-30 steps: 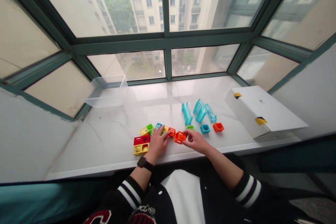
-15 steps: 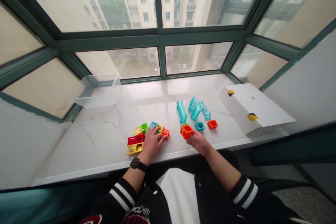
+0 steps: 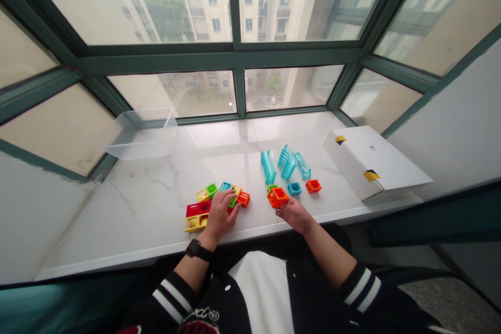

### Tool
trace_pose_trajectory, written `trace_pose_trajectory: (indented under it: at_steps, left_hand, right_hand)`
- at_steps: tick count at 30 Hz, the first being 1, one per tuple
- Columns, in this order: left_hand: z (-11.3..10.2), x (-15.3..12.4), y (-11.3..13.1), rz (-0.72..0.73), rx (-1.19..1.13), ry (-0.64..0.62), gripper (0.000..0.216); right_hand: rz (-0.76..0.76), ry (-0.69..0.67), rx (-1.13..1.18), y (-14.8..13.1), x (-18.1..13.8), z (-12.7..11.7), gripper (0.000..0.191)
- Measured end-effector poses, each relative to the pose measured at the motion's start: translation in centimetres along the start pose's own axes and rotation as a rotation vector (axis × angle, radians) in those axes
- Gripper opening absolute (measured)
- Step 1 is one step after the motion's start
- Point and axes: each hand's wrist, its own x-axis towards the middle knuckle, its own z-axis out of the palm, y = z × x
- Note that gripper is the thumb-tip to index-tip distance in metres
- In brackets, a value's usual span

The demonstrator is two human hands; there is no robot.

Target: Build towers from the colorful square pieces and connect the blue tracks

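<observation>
My right hand (image 3: 297, 214) grips an orange hollow cube block (image 3: 277, 198) by its right side, just in front of a green block (image 3: 271, 188) on the sill. My left hand (image 3: 222, 214) rests over a cluster of blocks, fingers stretched out. Around it lie an orange block (image 3: 243, 198), a blue block (image 3: 226, 186), a lime green block (image 3: 212, 189), a red double block (image 3: 198, 209) and a yellow double block (image 3: 195, 223). Part of the cluster is hidden under the left hand.
Several translucent teal track pieces (image 3: 288, 162) lie behind a teal block (image 3: 294, 188) and another orange block (image 3: 313, 186). A white box (image 3: 379, 159) stands at the right, a clear plastic bin (image 3: 144, 138) at the back left. Windows border the marble sill (image 3: 129, 219).
My left hand has shifted slightly left and toward me over the cluster. The orange cube in my right hand has turned a little, and more of the green block behind it shows.
</observation>
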Motion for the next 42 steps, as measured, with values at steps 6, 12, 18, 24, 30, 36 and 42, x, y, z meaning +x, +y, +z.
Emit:
trace_pose_trajectory:
  at_steps: [6, 12, 18, 24, 30, 36, 42]
  left_hand:
    - [-0.5, 0.5, 3.8, 0.033, -0.150, -0.023, 0.039]
    - [0.9, 0.4, 6.5, 0.031, -0.280, -0.169, 0.057]
    - [1.3, 0.3, 6.6, -0.032, -0.253, -0.106, 0.042]
    - [1.6, 0.3, 7.1, -0.022, -0.061, -0.045, 0.039]
    - [1.7, 0.3, 7.8, -0.028, -0.072, -0.045, 0.029]
    - [1.2, 0.5, 7.6, -0.086, -0.329, -0.177, 0.045]
    - [1.6, 0.4, 7.3, -0.161, -0.490, -0.206, 0.034]
  right_hand:
    - [-0.059, -0.083, -0.141, -0.2, -0.5, 1.3, 0.054]
    - [-0.130, -0.199, -0.316, 0.1, -1.0, 2.6, 0.056]
    - [-0.269, -0.151, -0.582, 0.3, -1.4, 2.9, 0.076]
    - [-0.392, -0.069, -0.608, 1.5, -1.2, 4.5, 0.074]
    - [-0.379, 0.023, -0.498, 1.7, -1.1, 5.2, 0.058]
    - [-0.263, -0.047, -0.335, 0.2, -1.5, 4.7, 0.047]
    - [-0.222, -0.091, -0.327, 0.1, -1.7, 4.0, 0.051]
